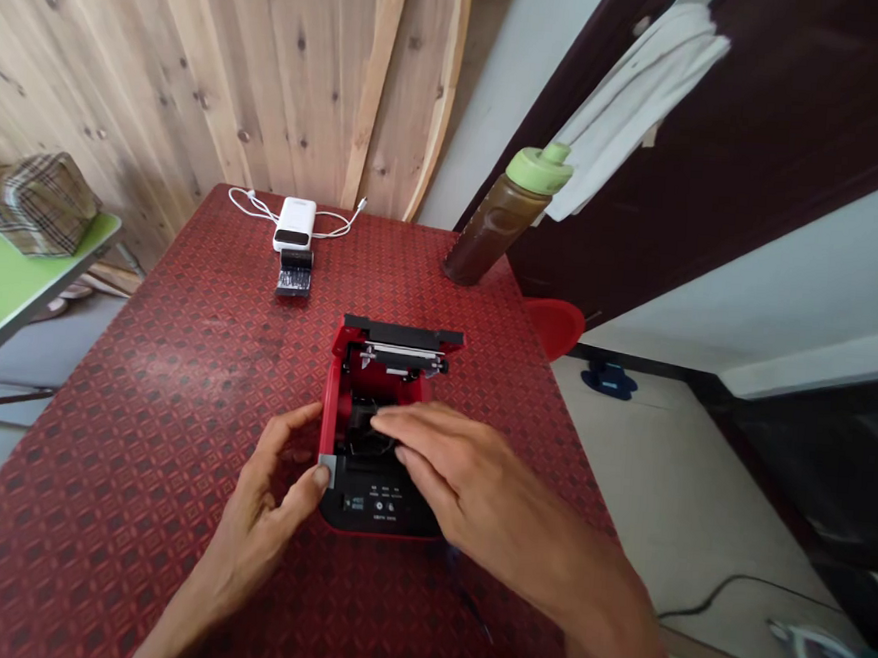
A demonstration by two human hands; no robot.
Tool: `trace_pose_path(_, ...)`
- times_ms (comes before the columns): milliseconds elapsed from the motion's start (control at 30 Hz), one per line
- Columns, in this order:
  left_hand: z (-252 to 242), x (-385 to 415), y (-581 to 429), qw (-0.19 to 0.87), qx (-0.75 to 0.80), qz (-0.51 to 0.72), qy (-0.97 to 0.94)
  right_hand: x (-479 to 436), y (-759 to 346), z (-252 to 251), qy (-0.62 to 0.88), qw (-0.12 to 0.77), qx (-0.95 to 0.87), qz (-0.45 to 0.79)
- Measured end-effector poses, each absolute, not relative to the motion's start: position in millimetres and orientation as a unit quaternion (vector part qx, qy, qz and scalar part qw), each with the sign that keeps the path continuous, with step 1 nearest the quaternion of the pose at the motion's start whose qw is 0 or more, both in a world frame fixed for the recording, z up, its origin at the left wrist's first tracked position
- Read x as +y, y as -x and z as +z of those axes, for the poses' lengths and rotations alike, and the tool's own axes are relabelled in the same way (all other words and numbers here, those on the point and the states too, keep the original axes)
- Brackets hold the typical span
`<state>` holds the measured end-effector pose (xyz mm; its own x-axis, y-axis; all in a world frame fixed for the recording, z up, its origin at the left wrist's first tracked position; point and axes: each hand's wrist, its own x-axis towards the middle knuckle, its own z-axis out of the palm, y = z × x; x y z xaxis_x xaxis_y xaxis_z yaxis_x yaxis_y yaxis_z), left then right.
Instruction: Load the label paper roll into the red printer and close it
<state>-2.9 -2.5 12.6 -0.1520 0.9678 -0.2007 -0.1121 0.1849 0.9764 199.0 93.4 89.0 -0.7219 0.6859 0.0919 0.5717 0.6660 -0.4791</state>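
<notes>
A red and black label printer (379, 490) stands on the table with its lid (404, 337) raised, showing the inner compartment. Around its left front corner my left hand (267, 482) is closed, thumb on the grey patch and fingers along the side. My right hand (460, 461) reaches over from the right into the compartment, fingers together and bent inward. Beneath those fingertips is a dark, shiny piece (361, 424) inside the printer; I cannot make out exactly what it is. The right hand covers the printer's right side.
Toward the back of the patterned red table (201, 393) lie a white power bank (296, 221) with cables and a small black roll (295, 272). A brown bottle (492, 222) with a green lid stands at back right. A red stool (555, 327) is beyond the right edge.
</notes>
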Motion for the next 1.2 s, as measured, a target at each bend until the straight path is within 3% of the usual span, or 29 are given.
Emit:
trace_pose_path(233, 27, -1, 10, 0.523, 0.573, 0.493, -0.393, 90, -204, 79, 0.292, 0.188, -0.912, 0.220)
trace_pose_path(533, 61, 85, 22, 0.325, 0.569, 0.573, -0.492, 66, -207, 61, 0.310, 0.310, -0.887, 0.147)
trace_pose_path(1200, 55, 70, 5, 0.395, 0.545, 0.607, -0.423, 44, -206, 44, 0.321, 0.364, -0.873, -0.043)
